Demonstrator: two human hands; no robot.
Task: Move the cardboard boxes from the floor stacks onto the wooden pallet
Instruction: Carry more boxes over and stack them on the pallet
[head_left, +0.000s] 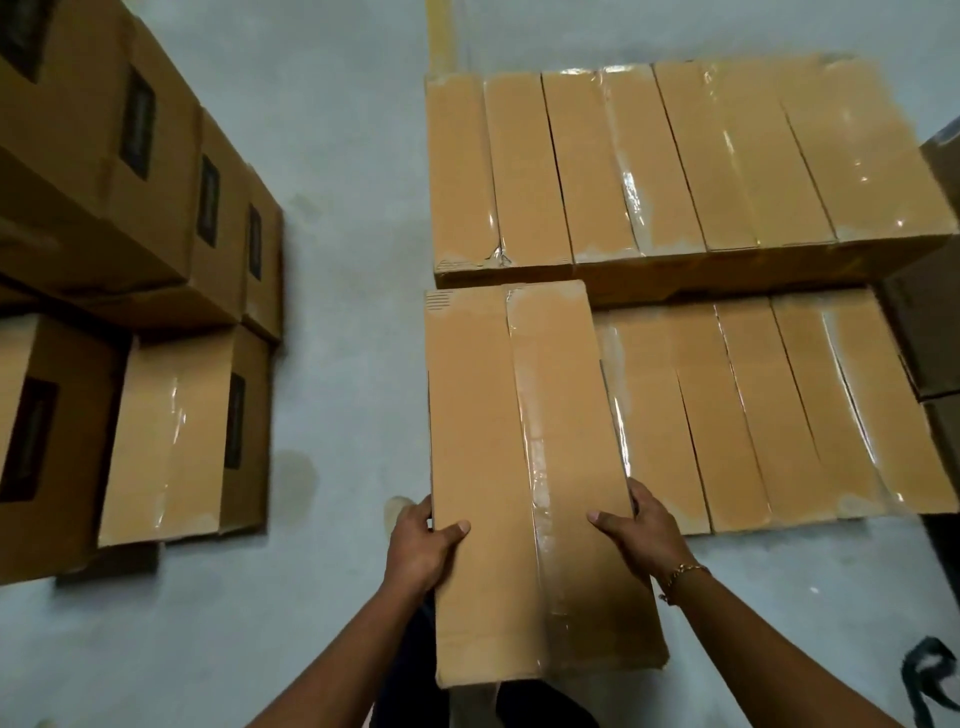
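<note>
1 long taped cardboard box (488, 457), left hand (420, 543), right hand (647, 530) gripping

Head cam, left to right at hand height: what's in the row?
Stacked brown cardboard boxes with dark labels → bare grey floor → left hand → long tan taped cardboard box, gripped by both hands → right hand → row of tan taped cardboard boxes side by side.
</note>
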